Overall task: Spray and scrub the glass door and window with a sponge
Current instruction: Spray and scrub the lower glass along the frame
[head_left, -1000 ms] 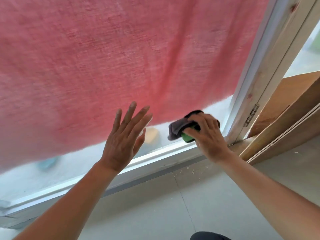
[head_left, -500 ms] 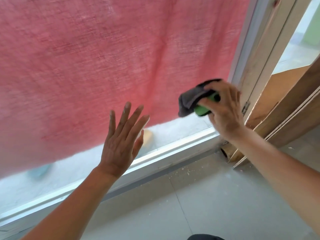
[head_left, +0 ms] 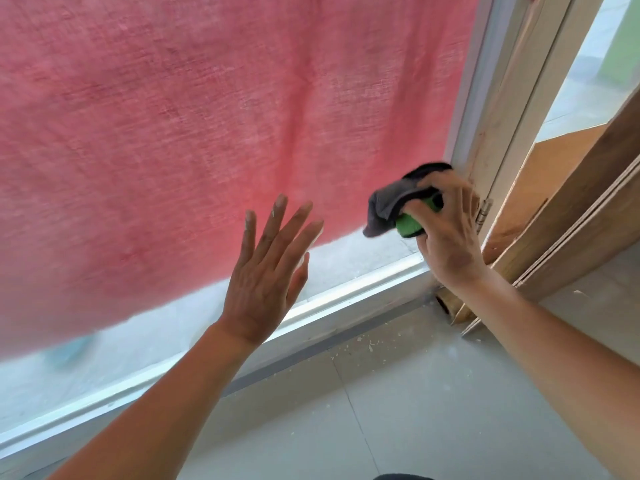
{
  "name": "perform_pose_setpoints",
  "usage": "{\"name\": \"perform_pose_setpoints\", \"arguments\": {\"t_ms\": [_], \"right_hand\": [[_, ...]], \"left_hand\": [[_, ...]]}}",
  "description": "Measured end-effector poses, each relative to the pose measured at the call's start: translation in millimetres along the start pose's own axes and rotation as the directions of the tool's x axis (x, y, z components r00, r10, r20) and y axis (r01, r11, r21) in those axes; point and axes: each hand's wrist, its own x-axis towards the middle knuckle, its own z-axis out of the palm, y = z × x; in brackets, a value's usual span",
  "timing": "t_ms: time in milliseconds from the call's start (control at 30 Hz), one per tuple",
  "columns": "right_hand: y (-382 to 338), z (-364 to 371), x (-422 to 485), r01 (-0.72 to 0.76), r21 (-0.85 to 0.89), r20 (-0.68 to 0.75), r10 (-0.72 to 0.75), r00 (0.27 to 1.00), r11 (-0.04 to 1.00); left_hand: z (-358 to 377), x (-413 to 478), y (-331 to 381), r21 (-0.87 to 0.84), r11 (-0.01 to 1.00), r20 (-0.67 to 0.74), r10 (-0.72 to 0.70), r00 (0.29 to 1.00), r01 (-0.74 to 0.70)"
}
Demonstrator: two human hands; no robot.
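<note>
A glass pane (head_left: 363, 252) fills the view, with a red cloth (head_left: 207, 116) hanging behind most of it. My right hand (head_left: 446, 233) grips a green sponge (head_left: 408, 225) wrapped in a dark grey cloth (head_left: 391, 199) and presses it on the glass near the pane's lower right corner. My left hand (head_left: 270, 268) is flat against the glass with fingers spread, left of the sponge and holding nothing. No spray bottle is in view.
A white frame rail (head_left: 346, 299) runs along the pane's bottom. The white upright frame (head_left: 485, 98) with a hinge (head_left: 483, 213) stands at the right. Wooden boards (head_left: 571, 230) lean beyond it. Pale floor tiles (head_left: 381, 410) carry small white flecks.
My right hand with the sponge rose from the bottom corner up the glass, then came part of the way back down. My left hand has stayed flat on the pane.
</note>
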Motion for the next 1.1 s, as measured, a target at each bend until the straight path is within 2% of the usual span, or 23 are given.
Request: {"name": "perform_pose_setpoints", "arguments": {"t_ms": [267, 400, 600, 700, 833, 967, 1100], "right_hand": [[-5, 13, -77, -0.030, -0.039, 0.340, 0.042, 0.939, 0.999], [-11, 17, -99, -0.039, -0.088, 0.404, 0.071, 0.912, 0.995], [-20, 9, -78, -0.141, -0.027, 0.361, 0.141, 0.922, 0.990], [-29, -1, -34, -0.167, 0.058, 0.228, 0.150, 0.962, 0.984], [-50, -15, 37, -0.075, 0.189, 0.052, 0.067, 0.996, 0.979], [-94, -18, 76, 0.014, 0.277, 0.017, -0.019, 1.000, 0.961], [-113, -13, 81, -0.007, 0.252, 0.019, 0.002, 1.000, 0.968]], "left_hand": [[2, 0, -2, -0.002, 1.000, -0.001, 0.006, 1.000, -0.006], [2, -1, 0, -0.022, 1.000, -0.006, -0.004, 1.000, 0.004], [-8, -3, -1, -0.045, 0.999, 0.024, 0.017, 1.000, -0.016], [-15, -6, -1, -0.080, 0.997, 0.035, 0.012, 0.999, -0.009], [-29, -22, 0, -0.128, 0.990, 0.044, -0.050, 0.998, 0.055], [-46, -44, -7, -0.138, 0.984, 0.062, -0.106, 0.992, 0.113], [-58, -52, -21, -0.136, 0.981, 0.075, -0.130, 0.989, 0.139]]}}
